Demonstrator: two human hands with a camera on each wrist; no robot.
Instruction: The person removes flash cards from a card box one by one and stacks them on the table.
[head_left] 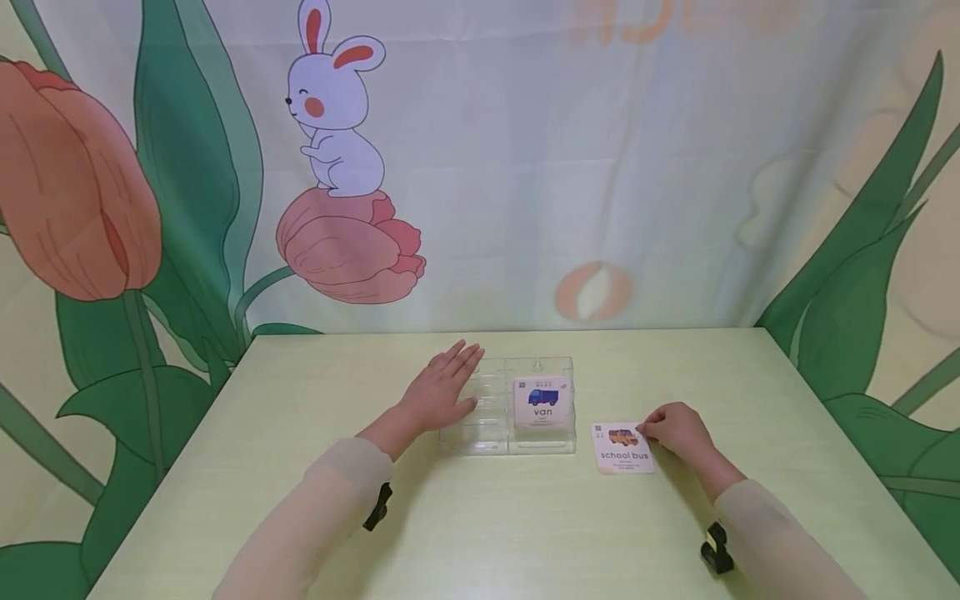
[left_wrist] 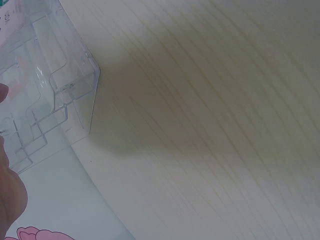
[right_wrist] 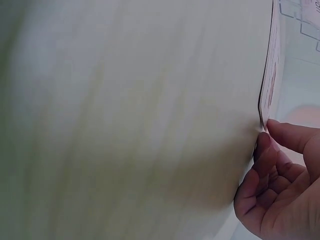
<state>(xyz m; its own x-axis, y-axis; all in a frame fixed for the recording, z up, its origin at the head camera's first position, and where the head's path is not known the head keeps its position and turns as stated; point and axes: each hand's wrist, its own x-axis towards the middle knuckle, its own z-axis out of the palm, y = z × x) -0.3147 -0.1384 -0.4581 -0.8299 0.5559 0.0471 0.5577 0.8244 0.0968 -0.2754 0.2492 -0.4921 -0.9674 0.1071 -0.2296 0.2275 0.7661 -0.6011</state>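
Note:
A clear plastic card holder [head_left: 480, 433] with stepped compartments stands on the table, split into a left and a right half. In its right half sits a card [head_left: 542, 403] printed "van" with a blue truck. My left hand [head_left: 442, 390], fingers straight, lies along the holder's left side, its thumb over the left half. To the right of the holder, my right hand [head_left: 678, 429] pinches the upper right corner of a "school bus" card [head_left: 624, 458]. In the right wrist view that card [right_wrist: 270, 75] shows nearly edge-on, with thumb and forefinger at its corner.
The pale wood-grain table [head_left: 525, 533] extends around the holder and toward the front. Behind it hangs a cloth backdrop [head_left: 510, 167] with a rabbit, tulips and leaves, meeting the table's far edge. Each sleeve has a black wrist device [head_left: 717, 550] by it.

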